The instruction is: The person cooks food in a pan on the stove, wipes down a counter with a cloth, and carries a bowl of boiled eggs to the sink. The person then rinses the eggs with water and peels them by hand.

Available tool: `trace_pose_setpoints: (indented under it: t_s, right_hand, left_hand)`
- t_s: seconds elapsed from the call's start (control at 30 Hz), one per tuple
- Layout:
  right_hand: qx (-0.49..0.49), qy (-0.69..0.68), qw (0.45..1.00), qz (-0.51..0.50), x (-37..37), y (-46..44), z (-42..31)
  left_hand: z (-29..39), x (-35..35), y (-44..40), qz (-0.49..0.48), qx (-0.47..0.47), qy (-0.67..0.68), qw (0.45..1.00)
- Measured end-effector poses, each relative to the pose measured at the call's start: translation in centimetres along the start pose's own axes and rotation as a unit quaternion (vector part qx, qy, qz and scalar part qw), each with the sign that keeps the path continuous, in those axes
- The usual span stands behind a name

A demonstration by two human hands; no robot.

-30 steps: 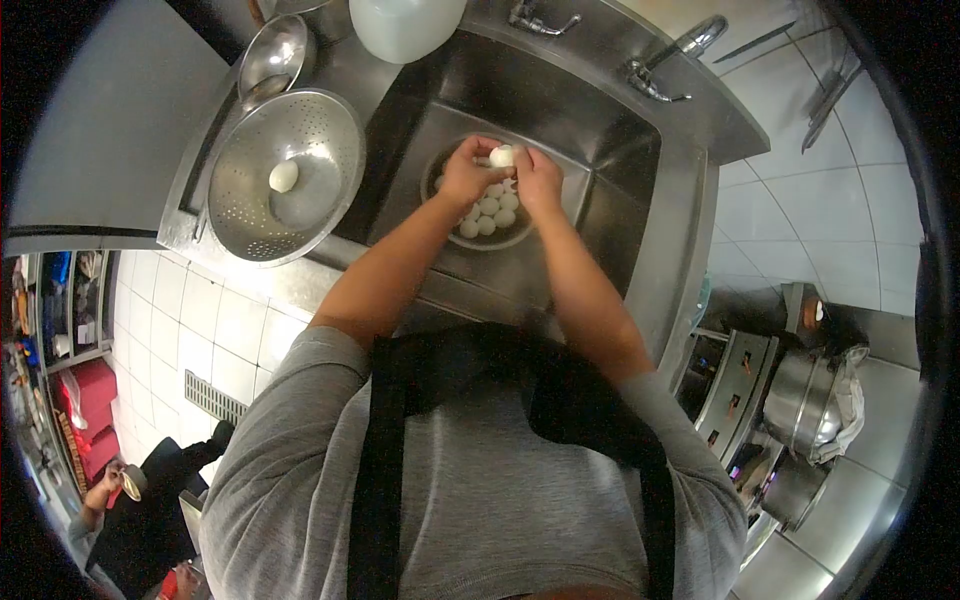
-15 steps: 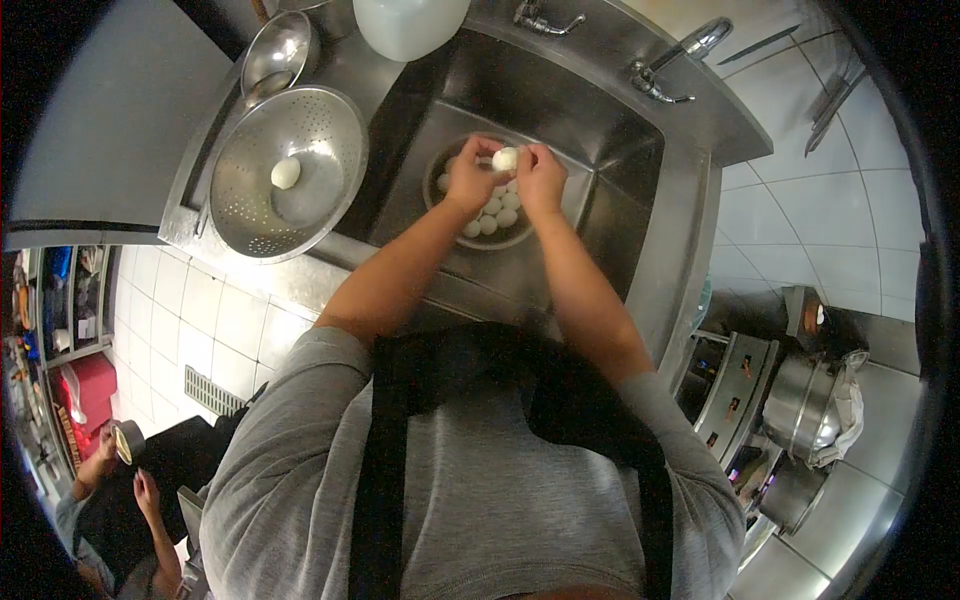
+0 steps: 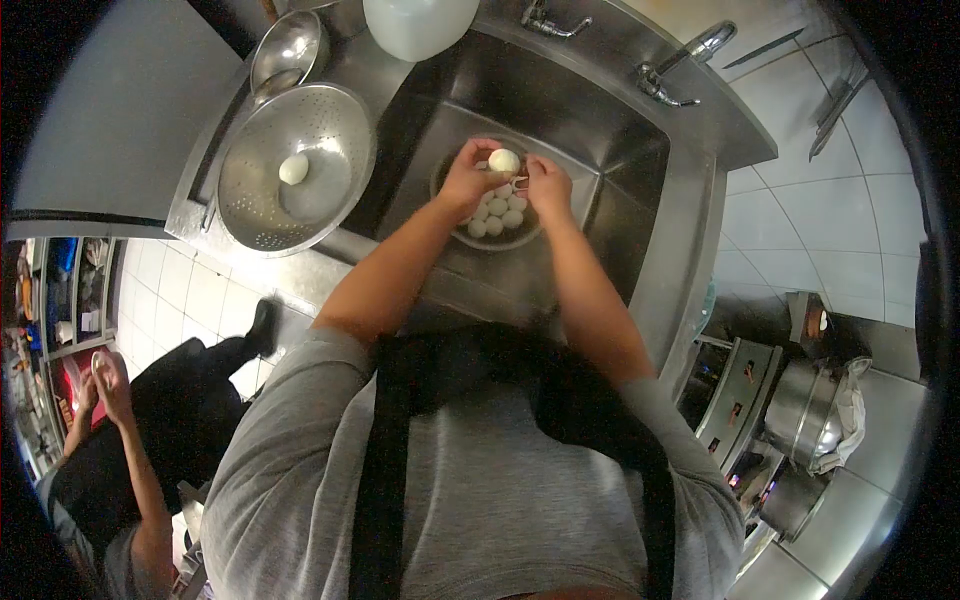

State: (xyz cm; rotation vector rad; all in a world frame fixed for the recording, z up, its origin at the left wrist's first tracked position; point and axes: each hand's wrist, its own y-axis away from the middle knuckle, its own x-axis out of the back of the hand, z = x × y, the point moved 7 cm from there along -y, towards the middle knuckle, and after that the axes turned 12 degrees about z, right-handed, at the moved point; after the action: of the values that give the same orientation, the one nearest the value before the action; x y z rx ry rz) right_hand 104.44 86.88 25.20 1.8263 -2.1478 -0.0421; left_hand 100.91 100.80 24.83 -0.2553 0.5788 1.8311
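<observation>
Over the sink (image 3: 625, 215), my left hand (image 3: 468, 182) grips a peeled egg (image 3: 503, 160) between thumb and fingers. Close beside it, my right hand (image 3: 549, 188) is closed in a pinch, with a pale bit of eggshell (image 3: 520, 184) at its fingertips. Below both hands, a round bowl (image 3: 512, 242) in the sink holds several white eggs (image 3: 496, 208). My hands hide part of the bowl. To the left, a perforated metal colander (image 3: 235, 165) stands on the counter with one peeled egg (image 3: 294, 168) in it.
A metal bowl (image 3: 290, 45) and a white plastic container (image 3: 420, 25) stand behind the colander. Faucets (image 3: 690, 60) rise at the sink's back edge. Knives (image 3: 838, 110) hang on the right wall. At lower left is another person's hand (image 3: 112, 385).
My right hand has come away from the egg, with a shell bit at its fingertips, while the left keeps the egg. The other person has turned and moved their hands.
</observation>
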Motion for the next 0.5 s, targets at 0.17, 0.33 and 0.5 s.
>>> trace_pose_setpoints:
  t_s: [0.17, 0.33, 0.5]
  right_hand:
    - [0.190, 0.112, 0.975, 0.040, 0.5, 2.2, -3.3]
    - [0.335, 0.173, 0.926, 0.022, 0.4, 4.0, -4.7]
    - [0.431, 0.169, 0.886, 0.021, 2.0, 5.4, -6.4]
  left_hand:
    - [-0.5, -0.8, 0.7, 0.015, 0.055, 0.010, 0.998]
    - [-0.6, -0.6, 2.1, 0.090, 0.058, -0.026, 0.994]
    - [0.2, -1.5, 4.7, 0.120, 0.072, 0.033, 0.990]
